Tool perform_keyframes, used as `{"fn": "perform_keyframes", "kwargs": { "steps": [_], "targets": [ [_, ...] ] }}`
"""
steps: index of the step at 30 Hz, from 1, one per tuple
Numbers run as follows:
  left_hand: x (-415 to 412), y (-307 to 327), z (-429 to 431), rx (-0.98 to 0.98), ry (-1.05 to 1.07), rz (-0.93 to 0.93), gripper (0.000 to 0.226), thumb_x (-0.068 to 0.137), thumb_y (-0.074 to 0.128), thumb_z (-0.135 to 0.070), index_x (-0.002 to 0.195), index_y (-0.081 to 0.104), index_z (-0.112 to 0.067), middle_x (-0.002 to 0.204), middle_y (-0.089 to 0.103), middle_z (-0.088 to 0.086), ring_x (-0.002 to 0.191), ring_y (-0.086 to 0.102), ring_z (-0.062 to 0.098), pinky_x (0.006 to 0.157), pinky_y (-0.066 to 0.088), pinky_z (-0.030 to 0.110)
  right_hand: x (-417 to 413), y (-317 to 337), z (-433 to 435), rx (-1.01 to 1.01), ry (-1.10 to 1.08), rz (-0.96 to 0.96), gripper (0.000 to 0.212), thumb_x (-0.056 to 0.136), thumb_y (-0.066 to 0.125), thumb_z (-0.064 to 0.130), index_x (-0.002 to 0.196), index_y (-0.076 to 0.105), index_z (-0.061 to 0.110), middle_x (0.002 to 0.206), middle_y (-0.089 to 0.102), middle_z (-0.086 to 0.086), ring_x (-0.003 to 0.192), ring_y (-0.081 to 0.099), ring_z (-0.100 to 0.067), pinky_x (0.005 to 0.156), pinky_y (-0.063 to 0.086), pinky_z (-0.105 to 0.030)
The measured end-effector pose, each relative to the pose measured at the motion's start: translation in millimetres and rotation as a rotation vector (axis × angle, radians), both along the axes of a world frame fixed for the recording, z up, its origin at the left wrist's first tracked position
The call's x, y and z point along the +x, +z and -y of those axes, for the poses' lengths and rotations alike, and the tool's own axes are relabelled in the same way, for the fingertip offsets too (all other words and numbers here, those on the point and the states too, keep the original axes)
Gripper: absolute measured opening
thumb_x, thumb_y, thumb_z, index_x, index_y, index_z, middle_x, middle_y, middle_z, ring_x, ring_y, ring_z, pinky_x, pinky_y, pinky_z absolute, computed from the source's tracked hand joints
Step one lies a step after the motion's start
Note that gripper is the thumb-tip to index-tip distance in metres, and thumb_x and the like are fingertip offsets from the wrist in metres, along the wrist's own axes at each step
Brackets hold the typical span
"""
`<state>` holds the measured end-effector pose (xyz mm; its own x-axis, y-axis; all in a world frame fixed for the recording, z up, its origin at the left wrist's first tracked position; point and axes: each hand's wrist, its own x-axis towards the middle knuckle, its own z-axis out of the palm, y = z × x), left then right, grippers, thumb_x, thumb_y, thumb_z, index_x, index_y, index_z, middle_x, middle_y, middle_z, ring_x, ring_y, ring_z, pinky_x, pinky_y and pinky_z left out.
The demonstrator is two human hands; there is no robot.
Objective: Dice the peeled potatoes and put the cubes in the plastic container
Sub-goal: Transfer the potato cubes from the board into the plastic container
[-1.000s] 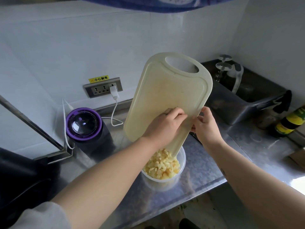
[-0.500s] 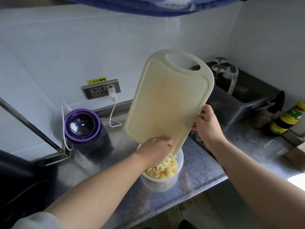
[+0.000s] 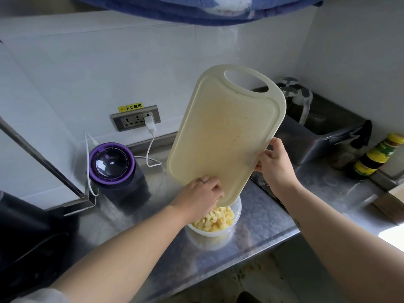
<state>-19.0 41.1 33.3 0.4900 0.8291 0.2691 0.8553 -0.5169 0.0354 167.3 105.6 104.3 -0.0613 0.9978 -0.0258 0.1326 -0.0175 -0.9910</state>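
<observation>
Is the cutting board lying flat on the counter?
No, the right hand holds the cutting board tilted steeply, its lower end over the plastic container.

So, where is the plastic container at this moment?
In the head view, the plastic container stands on the steel counter near its front edge, under the lower end of the tilted cutting board, right of the purple-lidded appliance, holding potato cubes.

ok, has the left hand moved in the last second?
Yes. The left hand slid down the cutting board toward the plastic container. It is now at the board's lower edge, just above the rim.
</observation>
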Motion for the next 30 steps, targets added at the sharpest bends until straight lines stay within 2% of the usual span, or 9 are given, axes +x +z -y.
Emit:
{"fn": "perform_keyframes", "kwargs": {
  "steps": [2, 4, 6, 7, 11, 17, 22, 26, 30],
  "targets": [
    [0, -9, 5, -0.049, -0.016, -0.031, 0.026, 0.057, 0.087, -0.02, 0.076, 0.069, -0.024, 0.08, 0.06, -0.006, 0.067, 0.06, 0.012, 0.059, 0.049, 0.018, 1, 0, 1, 0.004, -0.005, 0.009, 0.024, 0.099, 0.038, 0.002, 0.112, 0.046, 0.02, 0.091, 0.069, -0.003, 0.091, 0.069, -0.024, 0.086, 0.057, -0.047],
    [-1, -10, 11, -0.072, 0.014, 0.002, 0.021, 0.063, 0.085, -0.021, 0.077, 0.07, -0.025, 0.082, 0.061, -0.009, 0.069, 0.06, 0.009, 0.057, 0.045, 0.016, 3, 0, 2, 0.005, -0.008, 0.008, 0.024, 0.099, 0.039, 0.002, 0.111, 0.047, 0.02, 0.09, 0.069, -0.003, 0.091, 0.069, -0.025, 0.086, 0.056, -0.048],
    [-3, -5, 14, -0.155, 0.049, 0.122, 0.01, 0.085, 0.068, -0.016, 0.094, 0.071, -0.018, 0.099, 0.062, -0.005, 0.086, 0.06, 0.012, 0.067, 0.047, 0.021, 4, 0, 3, 0.002, -0.005, -0.002, 0.024, 0.099, 0.039, 0.001, 0.11, 0.047, 0.021, 0.09, 0.069, -0.003, 0.09, 0.07, -0.023, 0.086, 0.057, -0.047],
    [-5, -3, 13, -0.189, 0.113, 0.204, 0.016, 0.093, 0.058, -0.014, 0.103, 0.07, -0.015, 0.108, 0.061, -0.003, 0.092, 0.058, 0.012, 0.075, 0.048, 0.022, 4, 0, 3, 0.0, -0.003, -0.008, 0.025, 0.099, 0.038, 0.001, 0.108, 0.047, 0.023, 0.091, 0.07, -0.003, 0.089, 0.07, -0.022, 0.086, 0.057, -0.045],
    [-20, 1, 8, -0.131, 0.37, 0.459, 0.024, 0.095, 0.052, -0.008, 0.114, 0.067, -0.011, 0.116, 0.06, -0.005, 0.092, 0.057, 0.007, 0.083, 0.042, 0.016, 7, 0, 3, 0.002, -0.006, -0.011, 0.028, 0.099, 0.038, 0.0, 0.104, 0.046, 0.026, 0.091, 0.07, -0.002, 0.087, 0.07, -0.019, 0.084, 0.058, -0.042],
    [-16, -2, 11, -0.236, 0.375, 0.429, 0.028, 0.095, 0.05, -0.008, 0.119, 0.065, -0.013, 0.121, 0.054, -0.007, 0.098, 0.058, 0.011, 0.09, 0.047, 0.025, 6, 0, 5, 0.002, -0.003, -0.039, 0.026, 0.1, 0.039, 0.002, 0.103, 0.046, 0.027, 0.092, 0.069, -0.003, 0.088, 0.07, -0.018, 0.082, 0.058, -0.038],
    [-5, -15, 22, -0.303, 0.317, 0.446, 0.028, 0.096, 0.048, -0.007, 0.114, 0.067, -0.016, 0.117, 0.056, -0.009, 0.101, 0.056, 0.007, 0.08, 0.031, 0.002, 5, 2, 4, 0.012, -0.021, -0.069, 0.028, 0.1, 0.039, 0.002, 0.101, 0.047, 0.028, 0.088, 0.07, -0.001, 0.082, 0.07, -0.016, 0.08, 0.059, -0.036],
    [-7, -11, 21, -0.251, 0.37, 0.556, 0.027, 0.096, 0.048, -0.004, 0.113, 0.067, -0.013, 0.114, 0.057, -0.009, 0.093, 0.055, 0.001, 0.085, 0.04, 0.009, 5, 4, 4, 0.008, -0.036, -0.101, 0.031, 0.098, 0.039, -0.001, 0.098, 0.049, 0.028, 0.084, 0.071, 0.0, 0.079, 0.071, -0.017, 0.078, 0.059, -0.036],
    [-6, -9, 18, -0.22, 0.404, 0.601, 0.029, 0.094, 0.048, -0.001, 0.116, 0.065, -0.011, 0.114, 0.06, -0.006, 0.096, 0.055, 0.001, 0.09, 0.045, 0.015, 4, 6, 5, 0.014, -0.027, -0.11, 0.028, 0.099, 0.036, -0.003, 0.105, 0.047, 0.022, 0.088, 0.07, -0.003, 0.077, 0.07, -0.014, 0.074, 0.06, -0.031]
  ]
}}
